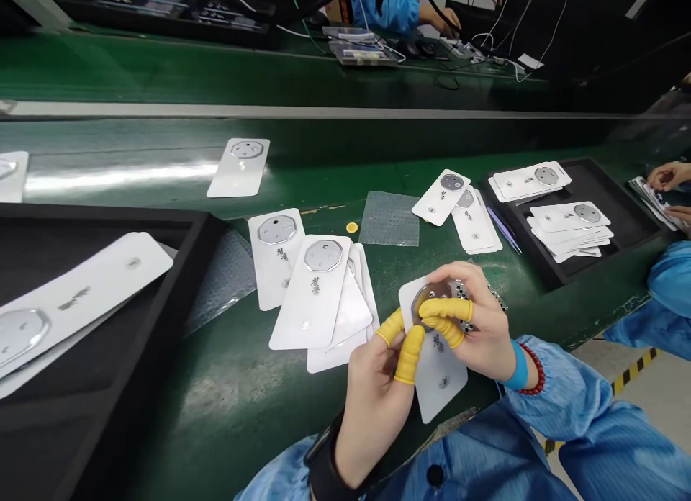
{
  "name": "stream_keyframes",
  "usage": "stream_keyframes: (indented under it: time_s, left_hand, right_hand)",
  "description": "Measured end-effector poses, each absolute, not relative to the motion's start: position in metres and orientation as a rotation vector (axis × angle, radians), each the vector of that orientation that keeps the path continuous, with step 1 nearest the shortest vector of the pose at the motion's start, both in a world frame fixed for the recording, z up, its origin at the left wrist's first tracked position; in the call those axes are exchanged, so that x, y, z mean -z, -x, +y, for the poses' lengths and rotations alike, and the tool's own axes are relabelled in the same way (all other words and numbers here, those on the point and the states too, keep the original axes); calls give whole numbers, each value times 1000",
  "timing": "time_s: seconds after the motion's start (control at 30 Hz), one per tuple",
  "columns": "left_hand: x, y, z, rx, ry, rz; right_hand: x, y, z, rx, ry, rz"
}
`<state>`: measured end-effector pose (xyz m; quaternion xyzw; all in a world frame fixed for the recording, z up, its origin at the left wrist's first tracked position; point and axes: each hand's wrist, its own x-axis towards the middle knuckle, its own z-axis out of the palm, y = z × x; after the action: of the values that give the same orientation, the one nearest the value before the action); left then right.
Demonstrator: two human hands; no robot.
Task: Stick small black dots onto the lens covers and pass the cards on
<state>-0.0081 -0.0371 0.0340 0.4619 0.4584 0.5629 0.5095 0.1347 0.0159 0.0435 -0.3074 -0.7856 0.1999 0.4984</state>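
A white phone back panel (443, 382) with an octagonal camera ring is tilted between my hands at the table's front edge. My left hand (383, 386), wearing yellow finger cots, pinches the panel's left edge with thumb and finger. Yellow-cotted fingers of my right hand (475, 321) are closed over the camera ring, partly hiding it. Whether they also pinch something small there is hidden. Behind the right hand shows part of a sheet with black dots (494, 296). Left of my hands, several more white panels (313, 299) lie overlapping on the green table.
Black trays with panels stand at left (188, 271) and right (637, 220). Purple tweezers (504, 231) lie beside the right tray. A clear textured sheet (389, 220) and a yellow finger cot (352, 227) lie mid-table. A co-worker's hands (672, 181) work at far right.
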Motion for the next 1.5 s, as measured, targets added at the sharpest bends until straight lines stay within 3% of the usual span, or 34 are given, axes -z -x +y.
stream_keyframes:
  time_s: [0.3,0.47,0.8,1.5]
  left_hand:
    - [-21,12,-51,-1425,-1653,1405]
    - [-26,10,-50,-1435,-1697,1381]
    - [-33,10,-44,-1413,-1709,1288]
    - [-33,10,-44,-1438,-1709,1305]
  right_hand:
    - [-32,-135,9,-649,843,-1679]
    - [-31,-135,8,-1021,811,-1529]
    - [-42,-148,16,-1324,835,-1488]
    - [-53,-150,12,-1276,933,-1570]
